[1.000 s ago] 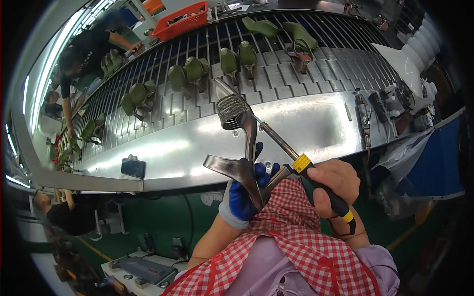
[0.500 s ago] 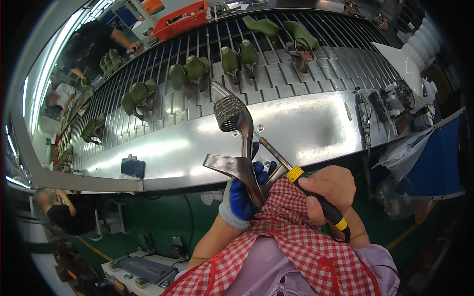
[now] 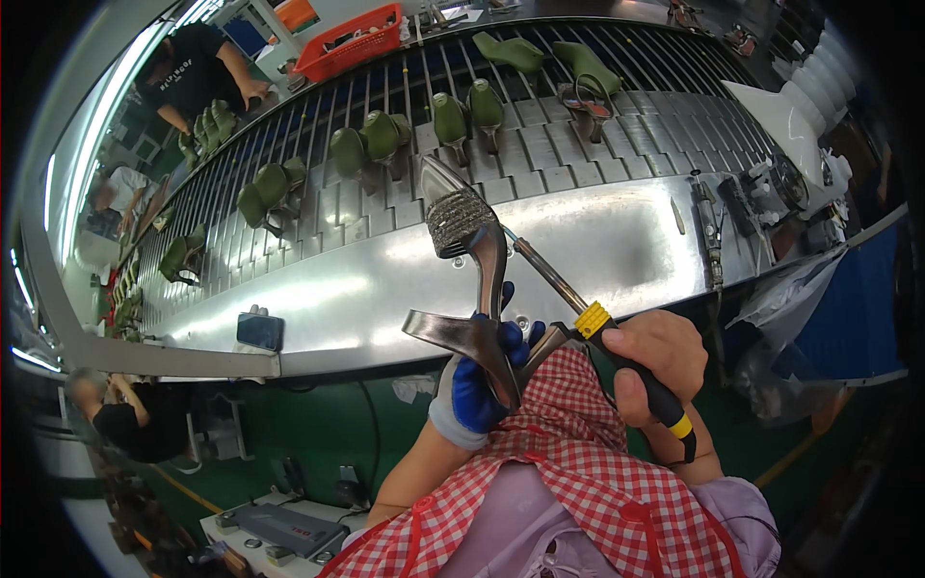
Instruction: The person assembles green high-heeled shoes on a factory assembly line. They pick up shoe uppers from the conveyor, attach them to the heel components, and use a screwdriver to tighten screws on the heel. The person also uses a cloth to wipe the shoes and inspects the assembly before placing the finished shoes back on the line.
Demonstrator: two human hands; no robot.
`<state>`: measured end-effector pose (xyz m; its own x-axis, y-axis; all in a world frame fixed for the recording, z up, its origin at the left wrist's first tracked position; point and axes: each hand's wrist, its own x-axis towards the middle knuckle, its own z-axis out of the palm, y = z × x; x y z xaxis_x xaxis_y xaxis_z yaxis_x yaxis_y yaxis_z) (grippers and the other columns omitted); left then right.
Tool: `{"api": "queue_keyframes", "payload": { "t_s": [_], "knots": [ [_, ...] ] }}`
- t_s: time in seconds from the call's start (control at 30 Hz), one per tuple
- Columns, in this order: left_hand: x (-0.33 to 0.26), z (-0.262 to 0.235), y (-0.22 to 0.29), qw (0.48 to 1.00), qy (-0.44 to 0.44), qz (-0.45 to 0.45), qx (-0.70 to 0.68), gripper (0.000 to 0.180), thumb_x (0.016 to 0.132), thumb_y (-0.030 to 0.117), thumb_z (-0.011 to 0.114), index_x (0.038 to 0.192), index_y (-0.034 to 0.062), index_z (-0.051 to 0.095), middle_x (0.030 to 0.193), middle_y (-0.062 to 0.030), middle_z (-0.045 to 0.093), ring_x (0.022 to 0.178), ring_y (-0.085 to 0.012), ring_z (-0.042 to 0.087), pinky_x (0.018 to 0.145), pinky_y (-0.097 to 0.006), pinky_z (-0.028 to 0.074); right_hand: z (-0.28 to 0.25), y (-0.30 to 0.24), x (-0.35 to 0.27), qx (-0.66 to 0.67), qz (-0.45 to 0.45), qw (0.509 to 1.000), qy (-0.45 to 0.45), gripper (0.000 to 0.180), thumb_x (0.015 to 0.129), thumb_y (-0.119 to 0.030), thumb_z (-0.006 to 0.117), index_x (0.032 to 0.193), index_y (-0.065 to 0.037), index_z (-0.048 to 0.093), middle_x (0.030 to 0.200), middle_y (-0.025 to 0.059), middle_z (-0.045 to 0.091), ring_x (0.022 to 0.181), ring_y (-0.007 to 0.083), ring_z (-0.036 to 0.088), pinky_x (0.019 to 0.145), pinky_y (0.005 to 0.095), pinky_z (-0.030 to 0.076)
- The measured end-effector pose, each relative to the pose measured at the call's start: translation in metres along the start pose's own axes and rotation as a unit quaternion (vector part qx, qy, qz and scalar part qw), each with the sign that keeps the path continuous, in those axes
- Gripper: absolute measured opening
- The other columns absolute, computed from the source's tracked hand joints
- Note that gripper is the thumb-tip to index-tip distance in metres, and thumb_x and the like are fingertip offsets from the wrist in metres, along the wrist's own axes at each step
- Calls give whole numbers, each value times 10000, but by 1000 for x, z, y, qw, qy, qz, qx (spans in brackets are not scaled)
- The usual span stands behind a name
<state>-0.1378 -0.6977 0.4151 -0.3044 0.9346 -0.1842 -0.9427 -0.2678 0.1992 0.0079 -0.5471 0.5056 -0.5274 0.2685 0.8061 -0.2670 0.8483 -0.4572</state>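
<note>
My left hand [image 3: 472,393], in a blue and white work glove, is closed around a high-heeled sandal [image 3: 491,265]. The sandal is dark and metallic, with a glittery band over the front and its pointed toe facing away from me. Its heel end is low, by the apron. In my bare right hand [image 3: 665,358] is a soldering iron [image 3: 557,279] with a black and yellow handle. The iron's thin tip lies beside the sandal, next to the glittery band; I cannot tell whether it touches. The gloved fingertips show between the sandal's parts.
Beyond the metal ledge [image 3: 597,241] runs a slatted conveyor [image 3: 540,178] bearing several green shoe lasts [image 3: 449,118] with heels. A phone [image 3: 259,330] lies at the ledge's left end. Tools [image 3: 711,236] and a white duct hood [image 3: 785,125] stand right. A co-worker [image 3: 193,77] is far left.
The soldering iron's tip has moved up along the sandal toward the glittery band. The sandal has shifted slightly right, and my right hand a little right. The far-left co-worker has leaned nearer the conveyor.
</note>
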Motion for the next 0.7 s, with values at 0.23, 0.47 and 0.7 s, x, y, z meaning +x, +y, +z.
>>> {"api": "queue_keyframes", "payload": {
  "t_s": [0.23, 0.47, 0.7],
  "knots": [
    [-6, 12, 6, 999, 40, 20, 15, 690, 908, 239, 659, 1477, 127, 284, 949, -42, 605, 964, -188, 599, 984, -326, 468, 3, -5, -3, -9, -7, 1000, -23, 326, 678, -120, 636, 983, -12, 681, 699, 95, 642, 564, 223, 634, 511, 304, 511],
    [-1, 13, 20, 995, 51, 13, -81, 524, 979, 341, 502, 1427, 101, 374, 706, 9, 538, 583, -140, 498, 1035, -322, 398, -3, 1, -11, -24, -15, 999, -33, 305, 699, -103, 642, 990, -18, 678, 700, 89, 641, 570, 218, 624, 520, 302, 506],
    [-1, -6, 35, 985, -105, 8, -134, 420, 1002, 233, 384, 1337, -10, 458, 570, 22, 292, 463, -114, 339, 875, -304, 465, -4, 70, -52, -260, 141, 944, -145, 340, 793, 21, 623, 1099, -125, 647, 746, 84, 589, 671, 274, 595, 573, 355, 475]
  ]
}}
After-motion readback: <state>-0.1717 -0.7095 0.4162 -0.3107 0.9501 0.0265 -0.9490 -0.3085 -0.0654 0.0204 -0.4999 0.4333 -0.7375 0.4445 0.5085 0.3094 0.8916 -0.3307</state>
